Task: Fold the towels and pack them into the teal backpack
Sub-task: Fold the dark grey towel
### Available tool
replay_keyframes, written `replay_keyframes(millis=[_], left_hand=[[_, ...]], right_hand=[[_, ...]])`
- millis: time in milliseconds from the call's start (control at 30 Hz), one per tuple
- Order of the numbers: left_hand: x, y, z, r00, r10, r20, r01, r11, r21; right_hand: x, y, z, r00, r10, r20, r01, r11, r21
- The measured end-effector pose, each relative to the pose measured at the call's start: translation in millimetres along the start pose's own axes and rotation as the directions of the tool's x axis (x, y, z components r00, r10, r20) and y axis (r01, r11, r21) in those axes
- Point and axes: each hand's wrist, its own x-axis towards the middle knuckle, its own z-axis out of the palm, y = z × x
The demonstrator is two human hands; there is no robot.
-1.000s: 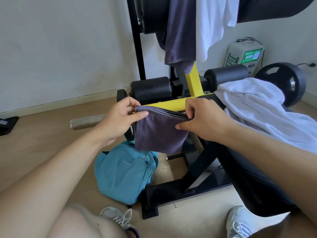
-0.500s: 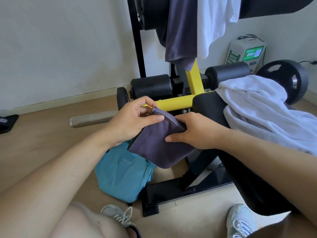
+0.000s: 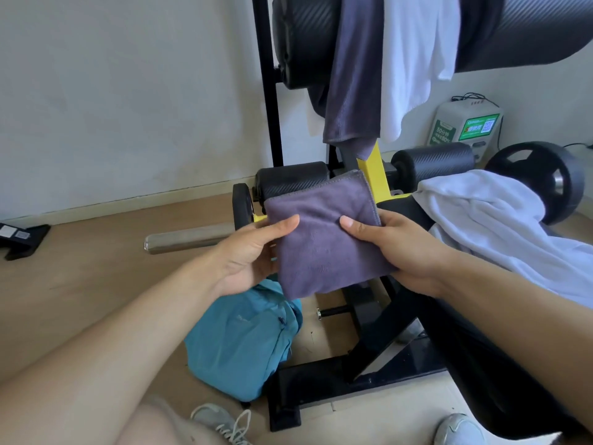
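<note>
Head view: both hands, left [image 3: 253, 255] and right [image 3: 398, 248], pinched the folded towel [image 3: 324, 239]; I'd keep edges squared before lowering it to the backpack [image 3: 244, 342].

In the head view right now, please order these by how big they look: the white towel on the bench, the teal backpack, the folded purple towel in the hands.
1. white towel on the bench, partly cut by the frame edge
2. teal backpack and folded purple towel: they look alike, and the towel is nearer the camera, so I do not rank them.
</note>
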Motion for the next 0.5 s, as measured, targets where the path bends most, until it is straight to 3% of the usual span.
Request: replay_keyframes(millis=[133, 233, 367, 500], left_hand=[[-2.6, -2.2, 5.7, 0.993, -0.121, 0.01, 0.12, 0.991, 0.067], [2.8, -5.2, 0.7, 0.998, -0.038, -0.045, 0.041, 0.997, 0.069], [3.9, -7.5, -1.3, 0.997, 0.071, -0.014, -0.069, 0.991, 0.118], [5.1, -7.1, -3.7, 0.993, 0.112, -0.044, -0.106, 0.987, 0.119]], right_hand=[[-0.6, 2.5, 1.6, 1.0, 0.017, -0.01, -0.017, 1.0, -0.001], [-2.8, 2.3, -0.8, 0.999, 0.038, 0.001, -0.038, 0.998, -0.051], [-3.8, 1.9, -3.1, 0.99, 0.117, 0.073, -0.115, 0.993, -0.031], [-1.7, 3.7, -3.2, 0.99, 0.111, 0.087, -0.106, 0.993, -0.06]])
